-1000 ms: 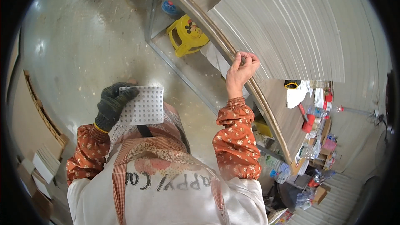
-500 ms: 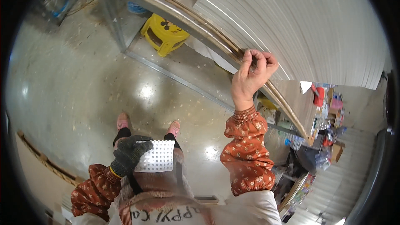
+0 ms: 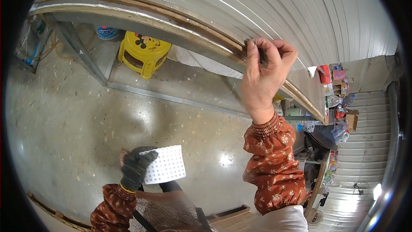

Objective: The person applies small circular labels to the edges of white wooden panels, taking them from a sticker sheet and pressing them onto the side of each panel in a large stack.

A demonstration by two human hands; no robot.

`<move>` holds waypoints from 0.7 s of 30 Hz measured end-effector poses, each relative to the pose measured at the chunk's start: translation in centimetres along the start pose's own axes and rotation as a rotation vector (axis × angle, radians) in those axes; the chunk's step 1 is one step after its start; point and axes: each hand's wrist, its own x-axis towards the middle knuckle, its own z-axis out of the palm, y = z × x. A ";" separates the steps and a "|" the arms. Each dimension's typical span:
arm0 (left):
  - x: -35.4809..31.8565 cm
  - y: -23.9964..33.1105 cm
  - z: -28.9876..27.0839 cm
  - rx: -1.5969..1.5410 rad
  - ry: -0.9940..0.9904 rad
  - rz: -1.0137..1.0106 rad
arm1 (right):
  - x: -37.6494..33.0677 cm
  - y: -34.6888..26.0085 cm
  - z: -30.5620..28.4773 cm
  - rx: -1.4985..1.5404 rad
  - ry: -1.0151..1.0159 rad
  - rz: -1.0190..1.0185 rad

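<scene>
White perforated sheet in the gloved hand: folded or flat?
Flat: the white perforated sheet shows one unbent dotted face, gripped at its left edge by the gloved left hand.

View: tipped up, table edge [image 3: 171,25] now nearer and larger.
Left hand [image 3: 135,167]: perforated white sheet [image 3: 165,169] dropped lower, near waist.
Right hand [image 3: 264,75]: raised, fingers curled against the edge.

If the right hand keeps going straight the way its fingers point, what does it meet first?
The right hand already sits at the worn edge of the metal table; it would probably press against that edge first, though depth is unclear.
</scene>
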 end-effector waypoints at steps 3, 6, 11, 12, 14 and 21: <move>-0.6 -1.0 1.0 -0.019 0.002 -0.093 | 0.3 -0.5 0.2 -0.020 -0.003 -0.033; -0.9 -2.5 1.3 -0.063 0.018 -0.059 | 0.9 -0.6 -0.1 -0.084 -0.015 -0.103; -0.7 -2.2 0.2 0.057 -0.068 -0.122 | 1.0 0.2 -0.4 -0.164 0.002 -0.170; -0.8 -2.2 0.1 0.025 -0.045 -0.107 | 1.0 0.1 -0.2 -0.162 0.007 -0.174; -0.8 -2.2 0.1 -0.037 0.002 -0.075 | 0.9 0.1 0.1 -0.159 0.020 -0.176; -1.4 -1.6 -0.5 0.020 -0.060 -0.184 | 0.5 0.5 0.8 -0.177 0.072 -0.180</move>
